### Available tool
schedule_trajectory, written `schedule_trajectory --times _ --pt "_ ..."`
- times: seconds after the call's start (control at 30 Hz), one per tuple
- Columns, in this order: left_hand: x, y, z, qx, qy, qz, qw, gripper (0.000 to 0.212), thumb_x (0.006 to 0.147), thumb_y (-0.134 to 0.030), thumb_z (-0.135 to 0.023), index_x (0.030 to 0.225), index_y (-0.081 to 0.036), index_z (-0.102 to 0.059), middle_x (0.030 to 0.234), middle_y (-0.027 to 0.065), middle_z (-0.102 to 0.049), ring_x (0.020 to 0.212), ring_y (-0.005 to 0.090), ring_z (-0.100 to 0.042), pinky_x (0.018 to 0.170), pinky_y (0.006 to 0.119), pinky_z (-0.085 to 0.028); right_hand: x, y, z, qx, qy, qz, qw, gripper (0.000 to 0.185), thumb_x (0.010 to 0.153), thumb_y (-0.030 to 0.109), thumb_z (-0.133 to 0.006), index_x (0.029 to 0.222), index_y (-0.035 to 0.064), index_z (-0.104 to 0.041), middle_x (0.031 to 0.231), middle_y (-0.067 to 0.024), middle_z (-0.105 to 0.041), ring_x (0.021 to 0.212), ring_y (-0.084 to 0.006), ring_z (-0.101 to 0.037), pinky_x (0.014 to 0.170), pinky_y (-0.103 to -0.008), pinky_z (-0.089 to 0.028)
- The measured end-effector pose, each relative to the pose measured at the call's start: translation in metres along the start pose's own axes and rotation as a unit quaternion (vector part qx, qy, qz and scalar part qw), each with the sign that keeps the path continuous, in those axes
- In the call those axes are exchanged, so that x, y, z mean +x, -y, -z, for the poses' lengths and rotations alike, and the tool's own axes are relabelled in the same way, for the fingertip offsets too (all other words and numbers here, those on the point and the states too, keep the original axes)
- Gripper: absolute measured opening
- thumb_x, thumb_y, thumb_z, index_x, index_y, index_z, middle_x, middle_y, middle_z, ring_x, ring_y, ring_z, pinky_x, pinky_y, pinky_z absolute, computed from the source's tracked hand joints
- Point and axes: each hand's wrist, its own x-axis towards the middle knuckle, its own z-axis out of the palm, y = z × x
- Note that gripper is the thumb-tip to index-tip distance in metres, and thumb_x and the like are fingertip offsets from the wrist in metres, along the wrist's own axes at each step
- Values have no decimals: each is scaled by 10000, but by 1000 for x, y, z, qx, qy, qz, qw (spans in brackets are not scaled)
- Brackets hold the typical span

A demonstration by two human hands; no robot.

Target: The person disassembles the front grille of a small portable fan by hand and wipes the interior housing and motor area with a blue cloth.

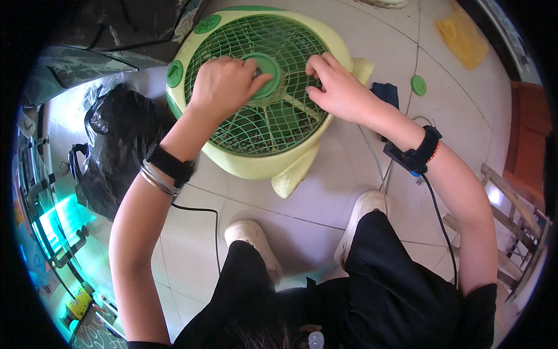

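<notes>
A pale yellow-green electric fan [244, 168] with a round green plastic grille [279, 124] lies face up on the floor before me. My left hand [224, 83] is bent over the grille, left of its green centre ring [267, 75]. Its thumb reaches across the ring, and its fingertips are hidden behind the hand. On the grille's right side is my right hand [333, 85], with bent fingers at the mesh near the rim. A gap shows between its thumb and forefinger, with nothing visible held. Through the mesh, pale spokes and dust can be seen.
Left of the fan slumps a black plastic bag [124, 131]. A green round cap [418, 85], a dark cloth-like item [386, 94] and a yellow sheet [463, 37] lie on the tiles. Thin cables [440, 213] run from my wristbands. A wooden frame [514, 227] stands at right.
</notes>
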Motion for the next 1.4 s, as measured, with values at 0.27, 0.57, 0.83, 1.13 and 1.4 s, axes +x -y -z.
schedule_trajectory --times 0.27,0.57,0.83,1.13,1.4 --pt "-27 -1 11 -15 -79 71 994 616 793 -510 -683 1149 -31 -532 1157 166 -561 1069 332 -559 859 412 -487 23 20 18 -74 -60 134 986 225 861 149 -561 1035 12 -523 1015 -177 -568 906 -383 -608 778 -465 -510" --pt "-58 14 -48 -109 -97 50 988 935 844 -546 -622 1504 -62 -169 1575 151 -171 1457 336 -150 1147 559 -172 62 61 -4 -277 43 215 935 363 873 327 -633 1049 15 -577 989 -148 -612 921 -335 -629 767 -414 -534" --pt "-60 14 -54 -92 -131 50 986 910 856 -591 -574 1497 -63 -201 1574 117 -194 1456 319 -173 1140 565 -185 70 58 -7 -339 15 333 880 207 782 119 -643 942 7 -574 944 -144 -608 909 -293 -650 730 -391 -568" --pt "-60 11 -56 -97 -138 56 984 893 858 -595 -565 1486 -57 -231 1569 99 -215 1452 308 -189 1152 549 -174 74 64 -4 -398 -33 328 856 394 877 435 -595 854 45 -644 800 -115 -645 822 -265 -654 662 -392 -545" --pt "-60 10 -56 -91 -143 54 984 872 857 -590 -565 1474 -55 -258 1563 101 -228 1448 305 -202 1152 547 -175 76 62 -12 -453 12 300 839 348 891 385 -577 749 78 -662 678 -78 -667 677 -250 -666 591 -377 -525"
